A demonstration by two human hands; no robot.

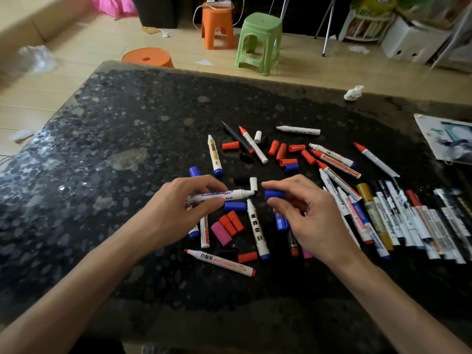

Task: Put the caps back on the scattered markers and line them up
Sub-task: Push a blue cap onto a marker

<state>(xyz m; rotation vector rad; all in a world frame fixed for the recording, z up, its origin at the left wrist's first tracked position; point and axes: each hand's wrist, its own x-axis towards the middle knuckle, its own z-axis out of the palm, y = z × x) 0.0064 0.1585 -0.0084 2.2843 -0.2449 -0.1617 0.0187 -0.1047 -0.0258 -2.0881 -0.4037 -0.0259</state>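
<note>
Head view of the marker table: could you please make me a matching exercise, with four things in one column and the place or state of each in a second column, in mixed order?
Column 1
1. left hand
2. right hand
3. pink cap
4. green stool

Column 2
A. stands on the floor beyond the table
B. pinches a blue cap
C. lies beside two red caps
D. holds an uncapped white marker

Pairs: 1-D, 2-B, 3-C, 4-A

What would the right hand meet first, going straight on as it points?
Probably the tip of the white marker in the left hand, just ahead of the blue cap in the right hand; depth unclear.
</note>
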